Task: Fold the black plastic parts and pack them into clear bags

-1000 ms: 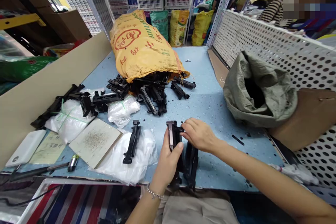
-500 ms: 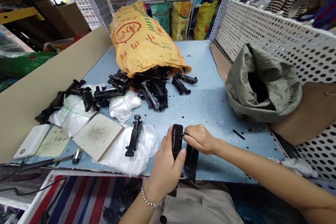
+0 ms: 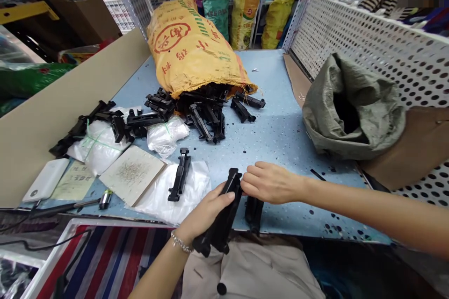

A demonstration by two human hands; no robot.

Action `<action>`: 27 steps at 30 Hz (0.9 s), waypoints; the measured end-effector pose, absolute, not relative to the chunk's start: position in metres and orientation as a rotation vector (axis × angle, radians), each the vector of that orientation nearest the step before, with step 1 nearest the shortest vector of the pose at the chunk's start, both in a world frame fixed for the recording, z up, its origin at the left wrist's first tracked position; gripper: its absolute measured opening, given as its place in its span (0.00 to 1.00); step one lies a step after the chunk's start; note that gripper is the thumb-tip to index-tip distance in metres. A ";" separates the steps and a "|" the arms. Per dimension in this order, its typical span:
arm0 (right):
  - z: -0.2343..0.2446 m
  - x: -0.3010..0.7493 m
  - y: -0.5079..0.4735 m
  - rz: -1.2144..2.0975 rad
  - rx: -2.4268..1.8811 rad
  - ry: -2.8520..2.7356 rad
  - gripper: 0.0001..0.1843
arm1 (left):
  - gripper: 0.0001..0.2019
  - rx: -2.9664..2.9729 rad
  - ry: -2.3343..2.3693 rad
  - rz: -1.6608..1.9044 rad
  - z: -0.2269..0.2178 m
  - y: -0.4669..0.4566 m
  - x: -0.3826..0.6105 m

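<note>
My left hand (image 3: 206, 209) is wrapped around a long black plastic part (image 3: 220, 224), which slants from the table's front edge down toward my lap. My right hand (image 3: 268, 182) has its fingers closed on the upper end of that same part. Another black part (image 3: 253, 210) lies on the blue table (image 3: 277, 135) just under my right hand. A single black part (image 3: 179, 180) rests on a clear plastic bag (image 3: 175, 196) to the left.
A yellow woven sack (image 3: 189, 51) spills a pile of black parts (image 3: 203, 112) at the table's middle. A grey-green sack (image 3: 351, 107) sits open at right by a perforated white panel (image 3: 368, 46). White bags (image 3: 94, 147), a cardboard sheet (image 3: 131, 174) and a white box (image 3: 45, 180) lie left.
The black part has tilted from upright to slanting toward my lap, and my left hand has slid lower along it. My right hand stays on its upper end.
</note>
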State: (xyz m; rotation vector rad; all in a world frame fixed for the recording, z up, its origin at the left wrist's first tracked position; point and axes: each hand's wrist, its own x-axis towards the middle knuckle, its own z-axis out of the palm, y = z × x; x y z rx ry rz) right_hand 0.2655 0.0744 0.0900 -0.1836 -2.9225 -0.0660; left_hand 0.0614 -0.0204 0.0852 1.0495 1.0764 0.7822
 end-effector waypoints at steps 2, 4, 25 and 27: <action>0.085 0.264 0.075 -0.121 -0.102 -2.898 0.17 | 0.19 1.030 1.047 0.755 0.085 -0.023 0.064; 0.078 0.260 0.078 -0.108 -0.215 -2.856 0.20 | 0.20 1.049 1.113 0.823 0.080 -0.026 0.071; 0.046 0.230 0.131 0.762 -1.451 -2.354 0.20 | 0.18 1.267 1.878 0.812 -0.004 0.005 0.090; 0.052 0.222 0.185 0.636 -1.576 -2.205 0.19 | 0.19 1.439 1.938 0.721 -0.013 0.001 0.107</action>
